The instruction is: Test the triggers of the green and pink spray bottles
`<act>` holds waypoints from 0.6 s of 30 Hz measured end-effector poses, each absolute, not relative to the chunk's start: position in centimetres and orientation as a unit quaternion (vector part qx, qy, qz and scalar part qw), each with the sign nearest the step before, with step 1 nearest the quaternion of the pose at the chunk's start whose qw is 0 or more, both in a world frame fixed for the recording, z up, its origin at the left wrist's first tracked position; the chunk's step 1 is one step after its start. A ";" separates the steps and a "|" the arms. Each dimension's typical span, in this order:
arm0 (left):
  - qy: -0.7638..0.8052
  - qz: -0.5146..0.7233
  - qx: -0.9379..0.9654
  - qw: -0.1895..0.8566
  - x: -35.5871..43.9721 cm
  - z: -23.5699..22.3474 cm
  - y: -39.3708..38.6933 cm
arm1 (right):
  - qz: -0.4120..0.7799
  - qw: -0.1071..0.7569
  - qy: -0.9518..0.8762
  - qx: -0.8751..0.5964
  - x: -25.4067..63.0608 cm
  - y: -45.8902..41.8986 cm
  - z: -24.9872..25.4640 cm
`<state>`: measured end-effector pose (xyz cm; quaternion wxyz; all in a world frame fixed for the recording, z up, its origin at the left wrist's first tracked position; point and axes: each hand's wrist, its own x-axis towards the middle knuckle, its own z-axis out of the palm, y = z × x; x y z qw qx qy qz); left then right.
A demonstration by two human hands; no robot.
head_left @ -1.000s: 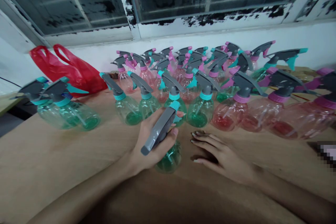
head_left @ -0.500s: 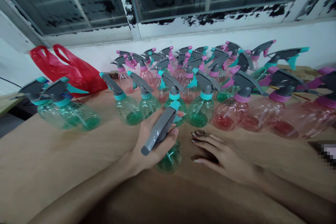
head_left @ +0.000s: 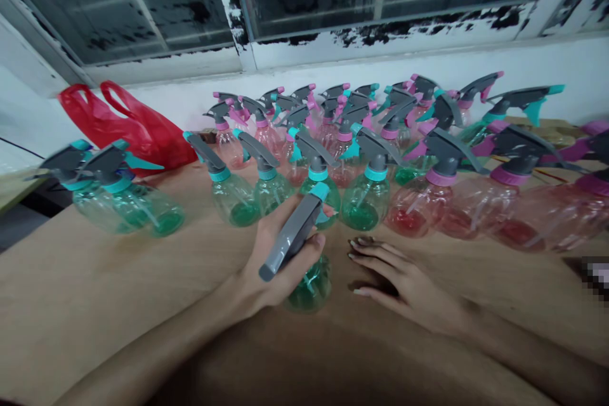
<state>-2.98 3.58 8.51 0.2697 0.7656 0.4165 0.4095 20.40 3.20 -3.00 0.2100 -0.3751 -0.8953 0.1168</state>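
My left hand (head_left: 273,263) is wrapped round the neck of a green spray bottle (head_left: 307,282) that stands on the wooden table (head_left: 143,279). Its grey trigger head (head_left: 292,235) with a teal nozzle points away from me. My right hand (head_left: 399,279) lies flat on the table just right of that bottle, fingers spread and holding nothing. Directly behind my hands stands a row of green spray bottles (head_left: 266,184) with teal collars.
Several pink and green spray bottles (head_left: 428,196) crowd the back and right of the table up to the white wall. Two green bottles (head_left: 124,203) stand apart at the left. A red plastic bag (head_left: 128,124) lies at the back left. A window runs above.
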 end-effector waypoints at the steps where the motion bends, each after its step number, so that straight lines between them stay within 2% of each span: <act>1: 0.420 0.404 0.767 0.268 -3.0 8.6 3.6 | 0.116 0.210 -0.895 -0.375 20.4 3.2 -3.0; 18: 0.423 0.419 0.770 0.229 -2.7 8.2 3.8 | 0.108 0.203 -0.895 -0.382 20.3 3.2 -3.0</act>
